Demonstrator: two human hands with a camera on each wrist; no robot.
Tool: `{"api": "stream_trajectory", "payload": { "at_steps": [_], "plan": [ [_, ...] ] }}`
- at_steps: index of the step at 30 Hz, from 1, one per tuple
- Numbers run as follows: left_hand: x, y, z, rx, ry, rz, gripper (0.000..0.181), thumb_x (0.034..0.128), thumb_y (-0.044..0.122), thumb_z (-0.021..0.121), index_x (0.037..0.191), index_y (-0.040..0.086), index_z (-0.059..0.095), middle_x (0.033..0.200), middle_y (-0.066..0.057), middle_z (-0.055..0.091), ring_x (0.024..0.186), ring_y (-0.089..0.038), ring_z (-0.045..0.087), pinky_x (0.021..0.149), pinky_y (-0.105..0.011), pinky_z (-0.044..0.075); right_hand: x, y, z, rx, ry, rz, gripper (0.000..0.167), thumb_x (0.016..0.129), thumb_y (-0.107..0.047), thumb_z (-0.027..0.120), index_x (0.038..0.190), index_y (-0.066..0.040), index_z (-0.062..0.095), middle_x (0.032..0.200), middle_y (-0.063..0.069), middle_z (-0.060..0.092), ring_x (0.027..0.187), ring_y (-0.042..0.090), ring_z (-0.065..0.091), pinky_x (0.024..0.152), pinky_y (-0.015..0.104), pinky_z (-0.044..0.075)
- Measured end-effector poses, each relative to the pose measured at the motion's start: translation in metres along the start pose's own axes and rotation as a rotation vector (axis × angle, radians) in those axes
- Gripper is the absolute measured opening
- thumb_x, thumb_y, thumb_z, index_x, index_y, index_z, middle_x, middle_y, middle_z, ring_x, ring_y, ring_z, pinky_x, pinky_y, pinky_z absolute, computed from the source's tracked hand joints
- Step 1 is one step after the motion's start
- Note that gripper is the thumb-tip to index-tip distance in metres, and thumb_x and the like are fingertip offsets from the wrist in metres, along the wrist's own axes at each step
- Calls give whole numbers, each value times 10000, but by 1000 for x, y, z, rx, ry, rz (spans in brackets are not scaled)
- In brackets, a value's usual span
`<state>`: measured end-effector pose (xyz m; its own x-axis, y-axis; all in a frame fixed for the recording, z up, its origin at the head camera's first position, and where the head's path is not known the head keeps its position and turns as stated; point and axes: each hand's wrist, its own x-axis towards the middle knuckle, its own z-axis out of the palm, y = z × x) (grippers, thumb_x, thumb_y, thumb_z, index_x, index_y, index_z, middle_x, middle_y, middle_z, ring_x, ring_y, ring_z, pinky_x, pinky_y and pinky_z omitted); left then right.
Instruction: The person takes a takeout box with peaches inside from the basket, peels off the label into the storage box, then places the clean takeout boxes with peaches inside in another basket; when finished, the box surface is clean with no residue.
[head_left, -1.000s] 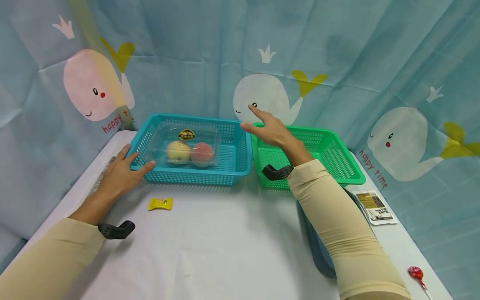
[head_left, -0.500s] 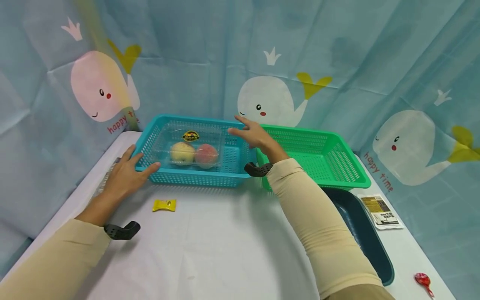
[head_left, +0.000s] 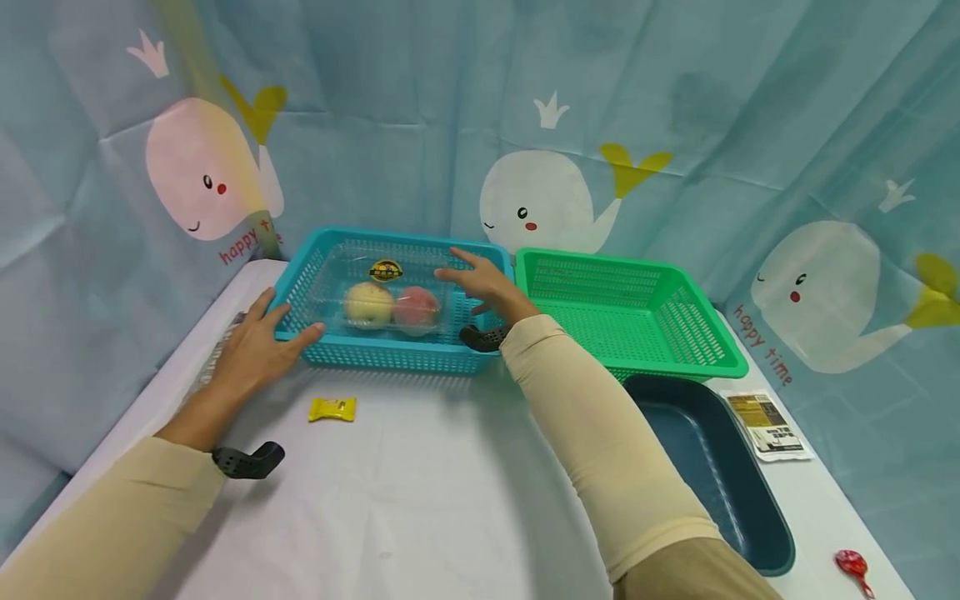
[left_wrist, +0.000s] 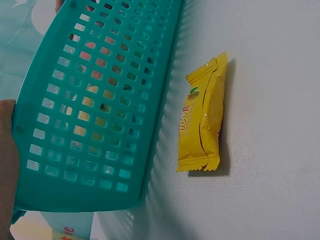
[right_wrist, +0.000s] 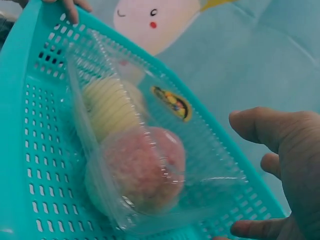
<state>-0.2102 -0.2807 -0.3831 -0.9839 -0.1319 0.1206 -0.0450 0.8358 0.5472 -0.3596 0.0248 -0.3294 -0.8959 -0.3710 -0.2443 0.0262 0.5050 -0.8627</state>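
Note:
A clear plastic box (head_left: 337,283) with a yellowish fruit (head_left: 368,304) and a reddish fruit (head_left: 416,310) lies in the blue basket (head_left: 390,357). My left hand (head_left: 253,354) rests on the basket's left end, fingers spread over the rim. Over the basket's right part is my right hand (head_left: 491,287), fingers extended and apart. In the right wrist view, the fingers of that hand (right_wrist: 280,170) are beside the box (right_wrist: 210,187), with a gap between them and it. The left wrist view shows a yellow wrapped packet (left_wrist: 202,117) on the cloth by the basket (left_wrist: 100,195).
Right of the blue basket stands a green basket (head_left: 600,329), with a dark blue tray (head_left: 768,500) in front of it. A flat printed packet (head_left: 767,425) and a red lollipop (head_left: 851,562) lie at the right. Behind hangs a whale-print curtain (head_left: 420,167).
My right hand has moved left and slightly down, from above the gap between the baskets to the box's right side. My left hand has stayed at the basket's left end.

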Motion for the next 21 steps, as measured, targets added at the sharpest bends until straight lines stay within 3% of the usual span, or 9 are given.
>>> {"api": "stream_trajectory", "payload": {
  "at_steps": [11, 21],
  "plan": [
    [0, 3, 3, -3, 4, -9, 951, 900, 677, 447, 1478, -59, 275, 1594, -163, -19, 1358, -539, 131, 1011, -705, 160, 12, 9, 18, 42, -35, 85, 742, 893, -457, 664, 1516, -412, 262, 1570, 53, 216, 1289, 387, 410, 889, 571, 460],
    [-1, 0, 1, -4, 10, -16, 949, 900, 679, 442, 1484, -48, 269, 1591, -172, -12, 1359, -536, 132, 1009, -708, 162, 19, 10, 34, 167, 6, -4, 712, 880, -170, 714, 1493, -311, 380, 1542, 52, 282, 1315, 338, 396, 864, 555, 481]
  ]
}}
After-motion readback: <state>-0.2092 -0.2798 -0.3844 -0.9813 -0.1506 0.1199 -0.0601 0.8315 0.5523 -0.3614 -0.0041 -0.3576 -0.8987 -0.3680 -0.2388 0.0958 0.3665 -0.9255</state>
